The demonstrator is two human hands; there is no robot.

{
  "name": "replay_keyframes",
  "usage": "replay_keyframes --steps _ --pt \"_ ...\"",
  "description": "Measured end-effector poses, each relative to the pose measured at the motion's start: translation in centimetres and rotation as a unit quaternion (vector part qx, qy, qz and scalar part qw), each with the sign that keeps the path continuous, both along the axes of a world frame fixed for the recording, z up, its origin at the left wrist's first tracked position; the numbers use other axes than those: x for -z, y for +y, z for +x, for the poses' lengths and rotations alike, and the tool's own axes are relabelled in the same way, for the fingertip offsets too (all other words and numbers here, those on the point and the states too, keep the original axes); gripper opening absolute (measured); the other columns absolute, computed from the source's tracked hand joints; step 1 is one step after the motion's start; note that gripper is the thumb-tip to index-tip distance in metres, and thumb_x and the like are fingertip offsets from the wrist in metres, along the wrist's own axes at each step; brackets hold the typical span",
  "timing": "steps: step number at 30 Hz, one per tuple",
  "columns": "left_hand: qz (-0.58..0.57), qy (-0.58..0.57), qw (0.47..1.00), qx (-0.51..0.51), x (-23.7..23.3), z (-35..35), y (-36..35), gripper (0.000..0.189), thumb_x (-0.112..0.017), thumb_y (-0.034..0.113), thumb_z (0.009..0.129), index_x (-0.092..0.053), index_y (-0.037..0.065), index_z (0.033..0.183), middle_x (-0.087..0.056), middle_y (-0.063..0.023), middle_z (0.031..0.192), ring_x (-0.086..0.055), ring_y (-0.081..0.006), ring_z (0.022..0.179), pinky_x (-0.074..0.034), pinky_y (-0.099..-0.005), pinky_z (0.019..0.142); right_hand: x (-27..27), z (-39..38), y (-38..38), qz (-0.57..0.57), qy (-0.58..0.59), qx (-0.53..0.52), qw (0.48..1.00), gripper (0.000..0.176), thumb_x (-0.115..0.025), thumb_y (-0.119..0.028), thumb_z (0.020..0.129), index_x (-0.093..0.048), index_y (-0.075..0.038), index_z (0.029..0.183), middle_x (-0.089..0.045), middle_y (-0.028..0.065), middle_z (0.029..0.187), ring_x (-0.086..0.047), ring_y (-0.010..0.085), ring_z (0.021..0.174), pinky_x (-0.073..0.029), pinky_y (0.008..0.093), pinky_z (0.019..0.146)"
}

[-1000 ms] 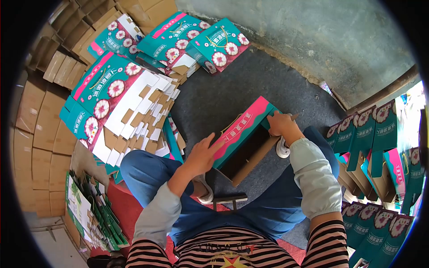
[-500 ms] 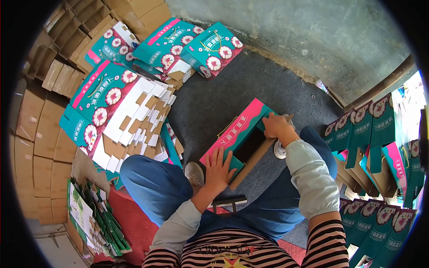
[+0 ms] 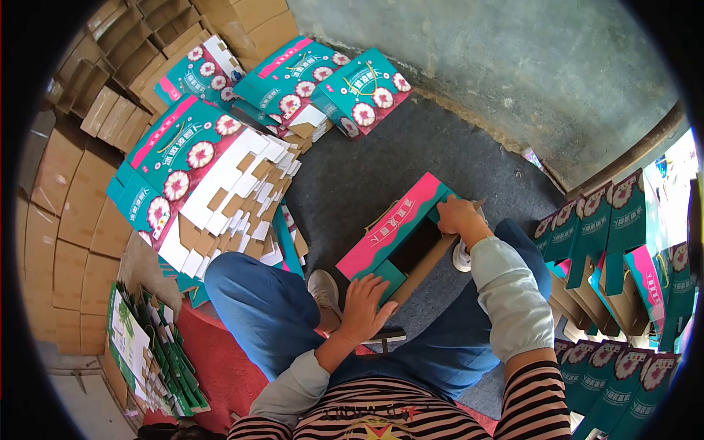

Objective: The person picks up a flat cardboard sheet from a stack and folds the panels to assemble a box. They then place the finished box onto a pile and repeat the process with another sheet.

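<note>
A grey floor (image 3: 352,169) runs up to a rough concrete wall (image 3: 499,59). Stacks of plain brown cardboard (image 3: 66,213) fill the left edge. Beside them a big fanned pile of flat teal cartons (image 3: 191,169), printed with flowers, spreads across the floor. Smaller piles of the same cartons (image 3: 323,81) lie near the wall. At the right edge, rows of made-up teal boxes (image 3: 616,220) stand packed close together. A bundle of green-and-white sheets (image 3: 147,352) lies at the lower left.

The person sits with knees apart in blue trousers. Between the knees is a half-folded box (image 3: 400,224), set at a slant with its pink side up. Its brown inside shows through the open face. Whether it rests on the floor or is held just above it cannot be told.

The left hand (image 3: 367,308) lies on the near teal end flap, fingers spread and flat against it, not closed around anything. The right hand (image 3: 456,216) has its fingers curled over the far end of the box and grips that edge.

A white shoe (image 3: 323,287) sits just beside the left hand, and a second shoe (image 3: 462,257) shows under the right wrist
</note>
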State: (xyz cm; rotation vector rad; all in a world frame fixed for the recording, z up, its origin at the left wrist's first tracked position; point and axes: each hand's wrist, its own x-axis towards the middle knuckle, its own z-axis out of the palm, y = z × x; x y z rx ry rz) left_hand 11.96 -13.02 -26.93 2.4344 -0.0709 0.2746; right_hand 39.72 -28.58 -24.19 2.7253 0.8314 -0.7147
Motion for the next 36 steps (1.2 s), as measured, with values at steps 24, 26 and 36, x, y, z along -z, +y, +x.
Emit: replay_keyframes --steps 24,26,36 --pt "-0.25 0.134 0.882 -0.376 8.1 0.7 2.2 0.09 -0.07 0.048 0.079 -0.026 -0.003 0.139 -0.04 -0.0235 0.128 -0.054 -0.0336 0.111 -0.048 -0.0398 0.089 3.2 4.4 -2.5 0.3 -0.051 0.194 0.933 0.065 -0.064 -0.041 0.081 -0.046 -0.005 0.133 -0.057 0.0201 0.124 -0.054 0.0374 0.115 -0.043 0.0437 0.096" --pt "-0.49 0.318 0.739 -0.336 5.2 1.2 2.8 0.098 -0.069 0.056 0.077 -0.021 -0.001 0.141 -0.038 -0.0246 0.13 -0.055 -0.0365 0.111 -0.051 -0.0429 0.085 3.4 3.9 -2.5 0.234 -0.009 0.162 0.959 0.068 -0.066 -0.042 0.079 -0.046 -0.004 0.132 -0.058 0.021 0.123 -0.055 0.037 0.115 -0.044 0.0439 0.096" --pt "-0.599 0.424 0.64 -0.228 5.8 1.5 4.4 0.099 -0.064 0.064 0.076 -0.015 0.016 0.147 -0.033 -0.0248 0.141 -0.05 -0.0459 0.114 -0.048 -0.057 0.086 6.5 6.5 -2.4 0.236 0.056 0.179 0.954 0.078 -0.067 -0.055 0.074 -0.049 -0.004 0.13 -0.058 0.0228 0.123 -0.055 0.0383 0.115 -0.042 0.0452 0.098"
